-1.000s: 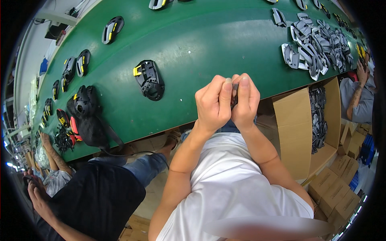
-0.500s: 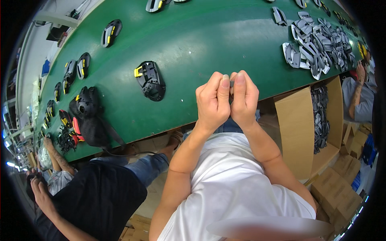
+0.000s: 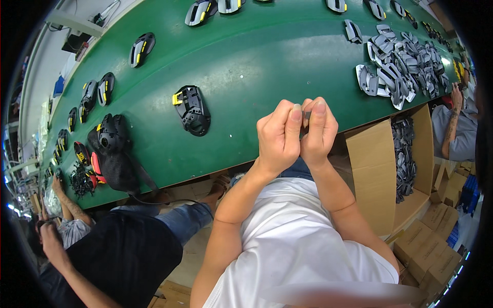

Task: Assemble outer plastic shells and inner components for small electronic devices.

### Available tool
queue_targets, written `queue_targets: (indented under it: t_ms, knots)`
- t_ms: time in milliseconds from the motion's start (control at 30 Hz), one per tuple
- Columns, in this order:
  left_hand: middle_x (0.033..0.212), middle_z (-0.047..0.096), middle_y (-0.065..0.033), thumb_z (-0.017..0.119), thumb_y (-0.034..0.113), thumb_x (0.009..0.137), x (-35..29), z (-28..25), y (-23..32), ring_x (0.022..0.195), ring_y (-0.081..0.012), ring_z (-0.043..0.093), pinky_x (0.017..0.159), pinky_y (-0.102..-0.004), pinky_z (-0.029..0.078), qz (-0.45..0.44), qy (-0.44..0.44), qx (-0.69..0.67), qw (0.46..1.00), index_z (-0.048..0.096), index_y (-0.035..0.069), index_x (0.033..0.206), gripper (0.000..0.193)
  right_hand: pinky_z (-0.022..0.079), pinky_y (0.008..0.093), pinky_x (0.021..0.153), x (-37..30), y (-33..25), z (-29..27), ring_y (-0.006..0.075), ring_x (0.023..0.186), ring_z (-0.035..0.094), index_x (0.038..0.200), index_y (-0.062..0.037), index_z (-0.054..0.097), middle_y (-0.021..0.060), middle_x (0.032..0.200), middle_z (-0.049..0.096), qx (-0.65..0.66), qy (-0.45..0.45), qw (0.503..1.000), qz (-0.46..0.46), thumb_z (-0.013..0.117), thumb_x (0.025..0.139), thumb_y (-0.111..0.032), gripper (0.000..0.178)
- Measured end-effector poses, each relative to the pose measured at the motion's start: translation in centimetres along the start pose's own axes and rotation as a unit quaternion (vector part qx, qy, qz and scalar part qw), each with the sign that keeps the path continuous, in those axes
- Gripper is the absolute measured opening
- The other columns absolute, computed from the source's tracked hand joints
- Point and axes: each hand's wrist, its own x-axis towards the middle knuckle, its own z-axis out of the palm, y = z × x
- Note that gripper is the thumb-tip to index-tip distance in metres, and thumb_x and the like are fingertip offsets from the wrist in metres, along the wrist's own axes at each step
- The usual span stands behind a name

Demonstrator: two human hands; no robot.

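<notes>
Close together above the table's near edge, my left hand (image 3: 279, 136) and my right hand (image 3: 317, 134) are both closed, thumbs on top. Between the thumbs shows a small dark grey piece (image 3: 307, 115), pinched by the fingers; most of it is hidden, so its kind cannot be made out. Left of my hands, a black molded part with a yellow clip (image 3: 192, 111) lies on the green table (image 3: 246, 82), apart from both hands.
A heap of grey plastic parts (image 3: 408, 66) covers the table's right side. Below it stands an open cardboard box (image 3: 372, 174) holding dark parts. Grey-black parts with yellow bits (image 3: 141, 50) line the far side. A black mesh bag (image 3: 118, 159) lies left, beside a person in black (image 3: 118, 251).
My hands have shifted slightly right and nearer, and the thumbs have parted a little, showing more of the grey piece. The whole view has tilted slightly.
</notes>
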Motion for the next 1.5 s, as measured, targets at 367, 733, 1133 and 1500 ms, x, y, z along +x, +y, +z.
queue_targets:
  t_ms: [367, 733, 1133, 1500]
  knots:
    - [0.056, 0.048, -0.0065, 0.048, 0.011, 0.093, 0.1, -0.4, 0.8, 0.047, -0.0105, 0.043, 0.044, -0.0253, 0.035, 0.031, -0.009, 0.068, 0.997, 0.050, -0.001, 0.073, 0.023, 0.025, 0.0241, 0.045, -0.1, -0.4, 0.2, 0.0050, 0.052, 0.028, 0.067, -0.0044, 0.039, -0.0019, 0.057, 0.035, 0.009, -0.025, 0.999, 0.045, 0.036, 0.099, -0.021, 0.036]
    - [0.060, 0.053, -0.0073, 0.048, 0.007, 0.090, 0.3, -1.0, -0.9, 0.050, -0.0122, 0.047, 0.047, -0.0250, 0.038, 0.055, -0.015, 0.055, 0.997, 0.054, -0.003, 0.076, 0.018, 0.028, 0.0206, 0.046, -0.1, 1.0, 0.2, 0.0031, 0.054, 0.033, 0.073, -0.0047, 0.047, -0.0039, 0.062, 0.039, 0.091, -0.001, 0.988, 0.121, 0.037, 0.100, -0.025, 0.035]
    - [0.109, 0.053, -0.0190, 0.060, 0.027, 0.085, 2.2, -11.7, -3.4, 0.102, -0.0306, 0.049, 0.083, -0.0409, 0.041, -0.020, 0.189, 0.446, 0.875, 0.053, -0.003, 0.108, 0.039, 0.039, 0.0207, 0.062, 0.5, 3.0, -3.1, 0.0065, 0.067, 0.047, 0.095, 0.0010, 0.052, 0.0030, 0.079, 0.055, 0.084, -0.064, 0.972, 0.208, 0.048, 0.094, -0.015, 0.016]
    - [0.103, 0.058, -0.0191, 0.080, 0.023, 0.065, 1.7, -8.9, -4.5, 0.093, -0.0320, 0.059, 0.082, -0.0361, 0.047, -0.022, 0.097, 0.367, 0.925, 0.047, -0.004, 0.115, 0.065, 0.045, 0.0239, 0.076, 2.1, 3.4, -3.0, 0.0111, 0.083, 0.057, 0.109, 0.0033, 0.054, 0.0073, 0.091, 0.061, 0.069, -0.106, 0.971, 0.201, 0.058, 0.088, -0.007, 0.023]
